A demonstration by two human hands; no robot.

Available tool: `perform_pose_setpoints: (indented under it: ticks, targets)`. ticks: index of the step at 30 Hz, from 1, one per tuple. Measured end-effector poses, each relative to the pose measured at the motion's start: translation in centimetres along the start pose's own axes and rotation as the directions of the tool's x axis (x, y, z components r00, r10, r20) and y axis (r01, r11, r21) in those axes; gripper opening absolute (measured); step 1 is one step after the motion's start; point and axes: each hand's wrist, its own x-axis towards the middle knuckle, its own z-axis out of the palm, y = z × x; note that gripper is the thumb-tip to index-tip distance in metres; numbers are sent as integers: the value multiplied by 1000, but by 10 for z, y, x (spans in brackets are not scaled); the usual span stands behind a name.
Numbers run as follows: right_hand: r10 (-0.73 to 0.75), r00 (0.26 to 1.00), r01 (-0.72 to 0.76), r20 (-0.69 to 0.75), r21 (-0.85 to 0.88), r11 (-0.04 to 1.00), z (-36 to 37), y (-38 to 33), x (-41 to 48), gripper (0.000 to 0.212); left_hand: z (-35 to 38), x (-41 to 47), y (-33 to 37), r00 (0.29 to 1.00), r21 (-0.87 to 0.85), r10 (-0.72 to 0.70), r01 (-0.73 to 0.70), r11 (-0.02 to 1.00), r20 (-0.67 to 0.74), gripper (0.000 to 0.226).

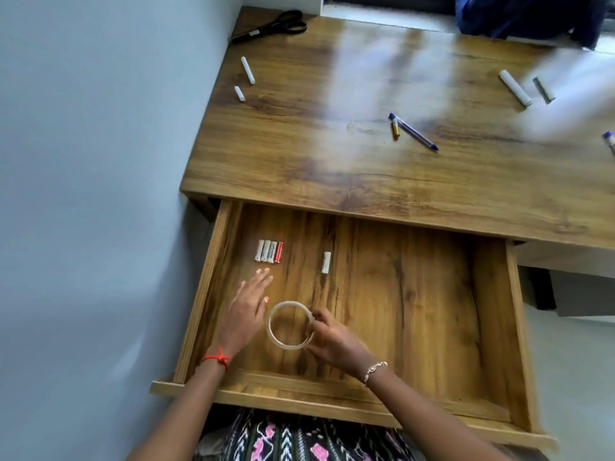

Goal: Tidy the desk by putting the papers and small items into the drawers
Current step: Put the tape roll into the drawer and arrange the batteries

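A thin clear tape ring [291,324] sat near the front of the open drawer [432,311] — four batteries [269,251] lay side by side at its back-left, a lone battery [326,262] near them.

I see a pale blue wall [83,161] along the desk's [283,144] left edge. Glare washes its far right corner.

Desk [332,168] and drawer [416,311]: brown wood grain, dark streaks. Tape ring [289,305]: translucent whitish. Batteries [269,251]: three white-silver, one red. Scissors [276,26] black. Pen [414,131] blue and white. Wall [83,161] pale blue-grey. Wrist thread [218,359] red, bracelet [374,371] silver. Garment [299,440]: black-white pattern, pink motifs. Cloth [532,15] dark blue.
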Motion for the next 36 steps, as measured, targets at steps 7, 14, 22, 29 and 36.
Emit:
perform_pose_setpoints:
  ticks: [7, 14, 22, 29, 36]
  targets:
    - [-13, 990, 36, 137, -170, 985, 28, 2, 0, 37, -3, -14, -9, 998, -4, -55, 55, 998, 13, 47]
    - [2, 991, 13, 131, -114, 993, 9, -1, 6, 42, -7, 8, 8, 998, -9, 28, -29, 1000, -57, 40]
    - [108, 942, -127, -318, -39, 991, -77, 9, 23, 19, -23, 79, 54, 962, 27, 242, -240, 970, -130, 34]
    - [229, 764, -235, -603, 70, 969, -161, 34, 39, 8, -29, 142, 102, 920, 89, 371, -362, 928, -123, 34]
    - [231, 695, -288, -681, 31, 957, -225, 86, 69, 13, -5, 200, 147, 941, 21, 332, -332, 943, -68, 34]
